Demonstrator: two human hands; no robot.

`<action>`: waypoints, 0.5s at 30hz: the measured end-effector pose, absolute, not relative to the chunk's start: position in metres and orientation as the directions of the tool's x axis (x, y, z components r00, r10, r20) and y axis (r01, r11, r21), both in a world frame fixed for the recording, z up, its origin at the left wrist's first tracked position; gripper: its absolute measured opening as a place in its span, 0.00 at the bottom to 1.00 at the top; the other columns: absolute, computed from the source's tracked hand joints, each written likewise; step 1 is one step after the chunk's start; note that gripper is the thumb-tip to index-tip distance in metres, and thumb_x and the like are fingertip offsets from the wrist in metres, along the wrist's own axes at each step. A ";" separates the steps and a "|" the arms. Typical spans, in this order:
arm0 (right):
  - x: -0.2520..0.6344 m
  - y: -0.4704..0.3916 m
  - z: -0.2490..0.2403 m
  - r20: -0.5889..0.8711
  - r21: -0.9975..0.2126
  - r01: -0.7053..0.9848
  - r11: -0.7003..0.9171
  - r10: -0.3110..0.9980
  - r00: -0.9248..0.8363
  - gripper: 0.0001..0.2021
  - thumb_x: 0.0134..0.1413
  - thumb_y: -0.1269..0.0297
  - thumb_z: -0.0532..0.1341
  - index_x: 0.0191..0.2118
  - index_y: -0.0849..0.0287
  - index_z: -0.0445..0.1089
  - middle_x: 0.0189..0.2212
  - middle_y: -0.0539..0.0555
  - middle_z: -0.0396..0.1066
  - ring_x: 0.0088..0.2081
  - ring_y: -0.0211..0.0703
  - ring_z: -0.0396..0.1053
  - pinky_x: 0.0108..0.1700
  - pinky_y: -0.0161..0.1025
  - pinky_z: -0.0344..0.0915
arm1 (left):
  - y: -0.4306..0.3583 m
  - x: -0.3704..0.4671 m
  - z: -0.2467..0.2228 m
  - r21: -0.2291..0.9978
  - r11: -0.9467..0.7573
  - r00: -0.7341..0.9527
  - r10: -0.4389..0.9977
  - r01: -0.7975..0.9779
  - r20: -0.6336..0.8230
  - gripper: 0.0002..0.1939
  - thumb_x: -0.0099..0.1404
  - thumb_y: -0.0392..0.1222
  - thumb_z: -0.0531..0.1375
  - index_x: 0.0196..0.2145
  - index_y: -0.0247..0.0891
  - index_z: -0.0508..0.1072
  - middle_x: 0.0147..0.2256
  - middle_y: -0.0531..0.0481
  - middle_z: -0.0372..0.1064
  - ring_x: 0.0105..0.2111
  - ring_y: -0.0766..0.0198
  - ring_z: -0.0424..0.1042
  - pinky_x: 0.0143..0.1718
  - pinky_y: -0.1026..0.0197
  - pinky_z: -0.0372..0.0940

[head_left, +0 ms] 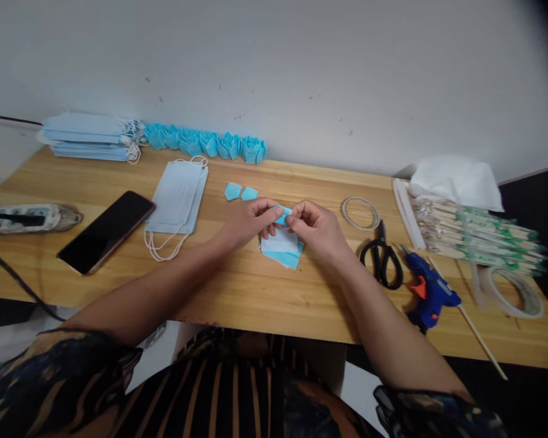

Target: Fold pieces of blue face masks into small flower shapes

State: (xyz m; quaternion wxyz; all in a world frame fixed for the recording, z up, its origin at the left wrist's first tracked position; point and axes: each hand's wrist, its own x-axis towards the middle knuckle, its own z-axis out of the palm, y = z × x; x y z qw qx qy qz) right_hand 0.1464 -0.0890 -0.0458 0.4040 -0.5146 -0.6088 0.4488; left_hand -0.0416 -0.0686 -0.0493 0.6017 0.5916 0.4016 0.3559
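Between my two hands is a small piece of light blue fabric [282,215], partly covered by fingertips. My left hand [251,218] pinches its left side, and my right hand [314,224] pinches its right side. Just below them on the table lie several loose blue and white fabric pieces [283,252], overlapping each other. Two folded blue pieces with pointed ends, a left one [232,191] and a right one [249,194], lie just beyond my left hand.
At the back stand a stack of face masks [89,137] and a row of folded blue flowers [205,143]. More masks [176,194] and a phone [107,231] lie left. Rightward are a tape roll [360,213], black scissors [381,255], a blue glue gun [432,289] and wrapped chopsticks [484,234].
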 end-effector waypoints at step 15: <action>0.196 -0.109 0.027 0.062 -0.243 0.969 0.038 0.998 -0.023 0.12 0.65 0.61 0.58 0.47 0.57 0.76 0.36 0.57 0.81 0.37 0.48 0.75 0.37 0.39 0.60 | -0.069 -0.045 -0.044 0.987 -0.046 0.347 0.938 0.152 -0.010 0.16 0.60 0.53 0.64 0.28 0.38 0.69 0.23 0.52 0.73 0.21 0.69 0.68 0.25 0.65 0.65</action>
